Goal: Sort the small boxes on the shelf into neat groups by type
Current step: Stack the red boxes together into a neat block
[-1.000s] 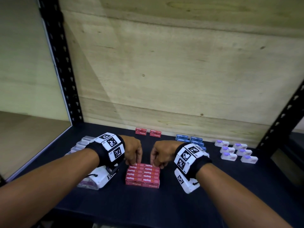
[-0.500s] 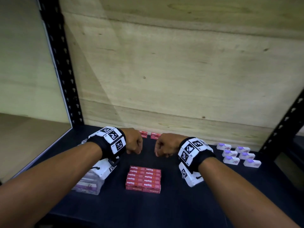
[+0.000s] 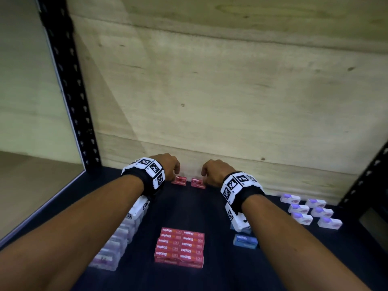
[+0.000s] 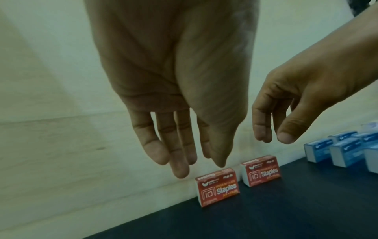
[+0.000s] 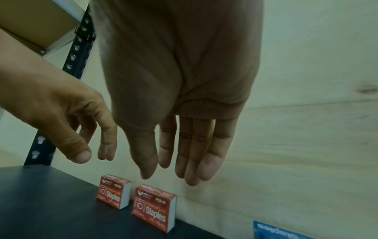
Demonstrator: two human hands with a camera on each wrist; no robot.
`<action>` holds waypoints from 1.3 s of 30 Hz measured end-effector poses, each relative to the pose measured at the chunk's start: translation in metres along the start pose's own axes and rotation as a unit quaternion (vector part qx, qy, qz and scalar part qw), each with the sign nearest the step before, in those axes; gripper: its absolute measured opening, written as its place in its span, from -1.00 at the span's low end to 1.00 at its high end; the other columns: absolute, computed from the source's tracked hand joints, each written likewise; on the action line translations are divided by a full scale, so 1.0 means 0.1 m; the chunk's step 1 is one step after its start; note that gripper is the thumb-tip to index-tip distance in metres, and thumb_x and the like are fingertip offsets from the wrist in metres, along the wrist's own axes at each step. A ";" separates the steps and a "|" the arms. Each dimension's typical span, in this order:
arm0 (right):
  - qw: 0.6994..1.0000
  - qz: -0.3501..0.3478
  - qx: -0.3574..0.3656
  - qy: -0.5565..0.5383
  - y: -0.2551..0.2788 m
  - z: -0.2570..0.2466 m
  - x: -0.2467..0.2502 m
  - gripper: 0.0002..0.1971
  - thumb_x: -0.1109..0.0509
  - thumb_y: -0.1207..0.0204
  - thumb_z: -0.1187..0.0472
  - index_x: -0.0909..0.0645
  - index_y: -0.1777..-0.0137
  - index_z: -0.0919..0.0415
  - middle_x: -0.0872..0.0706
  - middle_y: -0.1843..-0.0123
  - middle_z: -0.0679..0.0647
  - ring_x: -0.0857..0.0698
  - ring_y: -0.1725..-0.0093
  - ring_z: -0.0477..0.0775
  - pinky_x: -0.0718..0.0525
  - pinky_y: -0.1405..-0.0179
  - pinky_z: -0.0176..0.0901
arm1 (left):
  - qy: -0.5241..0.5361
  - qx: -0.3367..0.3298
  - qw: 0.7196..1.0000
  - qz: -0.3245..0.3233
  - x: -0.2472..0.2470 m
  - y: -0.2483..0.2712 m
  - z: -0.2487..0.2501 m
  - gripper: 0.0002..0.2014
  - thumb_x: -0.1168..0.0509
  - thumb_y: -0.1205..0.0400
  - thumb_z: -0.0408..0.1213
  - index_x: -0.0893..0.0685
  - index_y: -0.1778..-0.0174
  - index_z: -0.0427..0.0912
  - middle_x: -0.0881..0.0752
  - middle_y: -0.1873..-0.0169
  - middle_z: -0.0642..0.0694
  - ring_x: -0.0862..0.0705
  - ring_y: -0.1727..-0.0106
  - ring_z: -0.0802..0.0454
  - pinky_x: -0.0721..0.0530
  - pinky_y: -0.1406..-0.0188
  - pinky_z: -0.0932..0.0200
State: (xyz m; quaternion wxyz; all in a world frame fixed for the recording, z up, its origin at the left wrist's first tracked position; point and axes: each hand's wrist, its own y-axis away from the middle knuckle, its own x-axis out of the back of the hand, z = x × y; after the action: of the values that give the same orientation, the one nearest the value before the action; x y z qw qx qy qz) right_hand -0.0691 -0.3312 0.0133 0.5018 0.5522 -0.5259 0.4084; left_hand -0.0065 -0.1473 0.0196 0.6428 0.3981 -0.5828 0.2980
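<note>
Red loose pair: two red staple boxes, left one [image 4: 218,187] and right one [image 4: 260,171], standing on edge at 12 o'clock of the shelf [image 3: 210,278], against the plywood back panel [image 3: 210,91], side by side with a small gap.
Red block: stacked red staple boxes [image 3: 179,247] at 6 o'clock, tight and squared.
Other groups: blue staple boxes [image 4: 343,148] at 3 o'clock; white boxes with purple print [image 3: 310,211] further out at 3; clear-wrapped boxes [image 3: 113,244] at 9, partly under the forearm.
Left hand: left hand [image 4: 174,90] above the left loose box, fingers straight and slightly spread, thumb alongside, touching nothing.
Right hand: right hand [image 5: 180,84] above the right loose box, fingers straight and close together, holding nothing.
Step, my read: two-handed pickup of the last loose reds.
How to do it well: drop straight down, pinch each box across its narrow faces, thumb front and fingers behind against the panel. Lift clear, lay flat, print matching the block, butt to its edge without shoving it.
Risk: boxes on edge tip easily; avoid nudging before the pinch closes.
</note>
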 end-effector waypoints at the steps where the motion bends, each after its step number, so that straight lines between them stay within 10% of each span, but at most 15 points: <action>1: 1.000 -0.002 -0.001 0.006 -0.03 0.00 -0.01 -0.69 -0.49 -0.53 0.15 -0.69 -0.26 0.13 -0.72 -0.24 0.13 -0.73 -0.16 0.22 -0.72 -0.18 0.08 | -0.001 -0.001 1.000 -0.001 -0.01 -0.03 0.00 -0.70 -0.46 -0.56 -0.10 -0.69 -0.21 0.11 -0.65 -0.23 0.02 -0.68 -0.19 -0.05 -0.68 -0.12 0.07; 18: 0.999 -0.017 -0.018 0.033 -0.31 0.02 -0.17 -0.78 -0.44 -0.49 0.31 -0.70 -0.13 0.25 -0.73 -0.12 0.22 -0.72 -0.04 0.28 -0.74 -0.12 0.10 | -0.045 0.000 0.999 -0.030 -0.10 -0.31 0.06 -0.61 -0.47 -0.47 -0.40 -0.75 -0.17 0.08 -0.68 -0.18 -0.08 -0.74 -0.06 -0.14 -0.57 0.20 0.17; 34: 0.997 -0.069 0.015 0.032 0.04 -0.10 -0.13 -0.84 -0.61 -0.36 0.24 -0.81 0.05 0.13 -0.81 0.00 0.10 -0.77 0.01 0.16 -0.76 0.03 -0.01 | 0.013 -0.063 0.993 -0.098 -0.04 -0.01 0.18 -0.74 -0.54 -0.40 -0.40 -0.85 0.02 -0.08 -0.81 0.17 -0.01 -0.78 0.10 0.01 -0.77 -0.05 0.02; 39: 0.995 -0.091 0.027 0.022 0.25 -0.11 -0.16 -0.85 -0.64 -0.35 0.20 -0.84 0.08 0.08 -0.83 0.02 0.04 -0.78 0.01 0.11 -0.78 -0.04 0.02 | 0.038 -0.098 0.985 -0.138 0.01 0.17 0.20 -0.77 -0.53 -0.45 -0.41 -0.84 -0.02 -0.18 -0.69 0.42 0.16 -0.62 0.47 0.36 -0.64 0.28 0.43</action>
State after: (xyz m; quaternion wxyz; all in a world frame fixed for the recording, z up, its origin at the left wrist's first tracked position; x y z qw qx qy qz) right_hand -0.0947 -0.3160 0.0025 0.5328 0.6020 -0.4513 0.3872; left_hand -0.0309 -0.1564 0.0237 0.7352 0.3979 -0.5240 0.1630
